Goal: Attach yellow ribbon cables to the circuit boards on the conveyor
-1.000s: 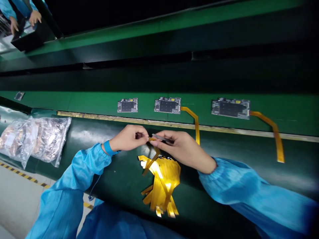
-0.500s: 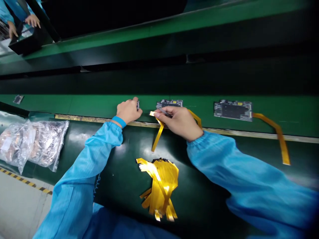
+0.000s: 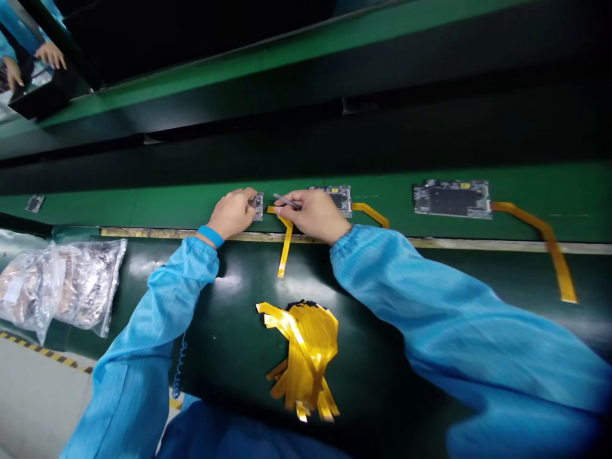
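My left hand [image 3: 233, 213] is closed on a circuit board [image 3: 259, 207] lying on the green belt; my fingers cover most of the board. In my right hand [image 3: 313, 213], the closed fingers hold a slim grey tool [image 3: 285, 201], whose exact kind I cannot tell, and an orange flat flex cable [image 3: 285, 248]. One end of this cable points at the board's right edge, and the other hangs over the belt's front rail. Behind my right hand lies a second board [image 3: 343, 199] with an orange flex cable [image 3: 370, 211] at its right side.
Further right on the belt is a board [image 3: 452, 199] with a long flex cable [image 3: 545, 239]. A pile of flex cables [image 3: 308, 357] lies on the near bench. Plastic bags [image 3: 86, 280] sit left. A small board [image 3: 34, 203] is far left. Another person's hands [image 3: 50, 55] hold a black box [image 3: 43, 95].
My right hand has moved left with the tool and the flex cable, bringing the cable's end close to the board under my left hand. More of that board now shows.
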`<action>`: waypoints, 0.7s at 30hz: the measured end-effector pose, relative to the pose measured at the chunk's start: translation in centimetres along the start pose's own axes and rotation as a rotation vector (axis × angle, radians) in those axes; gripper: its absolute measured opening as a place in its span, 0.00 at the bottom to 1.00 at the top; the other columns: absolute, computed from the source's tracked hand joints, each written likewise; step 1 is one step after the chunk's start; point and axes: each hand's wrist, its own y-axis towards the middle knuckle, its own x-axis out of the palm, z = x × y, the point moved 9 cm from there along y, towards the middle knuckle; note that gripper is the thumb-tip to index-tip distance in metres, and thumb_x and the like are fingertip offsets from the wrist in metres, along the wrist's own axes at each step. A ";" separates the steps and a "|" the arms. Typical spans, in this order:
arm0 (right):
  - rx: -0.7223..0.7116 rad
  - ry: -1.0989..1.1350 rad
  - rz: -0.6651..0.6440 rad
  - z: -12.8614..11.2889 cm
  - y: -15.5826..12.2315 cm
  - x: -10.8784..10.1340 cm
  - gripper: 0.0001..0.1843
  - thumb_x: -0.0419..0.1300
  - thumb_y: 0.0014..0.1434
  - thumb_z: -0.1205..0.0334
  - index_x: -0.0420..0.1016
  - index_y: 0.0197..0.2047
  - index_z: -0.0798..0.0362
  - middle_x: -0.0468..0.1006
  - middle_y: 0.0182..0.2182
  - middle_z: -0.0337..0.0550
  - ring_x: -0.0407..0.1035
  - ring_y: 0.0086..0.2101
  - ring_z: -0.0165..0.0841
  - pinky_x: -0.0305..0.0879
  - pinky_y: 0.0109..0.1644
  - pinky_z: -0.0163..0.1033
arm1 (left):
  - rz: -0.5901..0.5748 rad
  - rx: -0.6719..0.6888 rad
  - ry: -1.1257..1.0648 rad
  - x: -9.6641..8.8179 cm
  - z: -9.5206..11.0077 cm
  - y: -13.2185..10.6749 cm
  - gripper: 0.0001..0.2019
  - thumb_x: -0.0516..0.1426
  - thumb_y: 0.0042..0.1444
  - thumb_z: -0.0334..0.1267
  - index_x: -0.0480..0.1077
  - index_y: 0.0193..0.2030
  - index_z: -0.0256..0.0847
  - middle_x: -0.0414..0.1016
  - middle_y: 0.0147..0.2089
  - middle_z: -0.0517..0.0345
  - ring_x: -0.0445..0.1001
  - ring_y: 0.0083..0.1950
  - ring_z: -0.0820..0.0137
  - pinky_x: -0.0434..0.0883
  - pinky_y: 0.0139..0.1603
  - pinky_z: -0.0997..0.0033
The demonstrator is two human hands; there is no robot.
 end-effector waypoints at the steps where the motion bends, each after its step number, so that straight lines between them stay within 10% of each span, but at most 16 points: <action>1: -0.002 -0.020 0.006 -0.1 0.2 0.1 0.10 0.68 0.58 0.59 0.87 0.39 0.55 0.85 0.31 0.43 0.75 0.32 0.37 0.69 0.37 0.39 | 0.018 0.042 -0.008 0.0 0.0 -0.2 0.19 0.52 0.63 0.27 0.76 0.58 0.38 0.80 0.50 0.46 0.79 0.52 0.57 0.75 0.54 0.60; 21: 0.081 -0.108 -0.101 1.3 1.3 -0.9 0.07 0.67 0.56 0.60 0.87 0.34 0.52 0.86 0.30 0.41 0.78 0.33 0.36 0.70 0.35 0.36 | -0.065 0.258 0.249 1.5 4.0 -4.0 0.20 0.54 0.72 0.42 0.73 0.66 0.39 0.68 0.69 0.40 0.67 0.67 0.51 0.65 0.62 0.55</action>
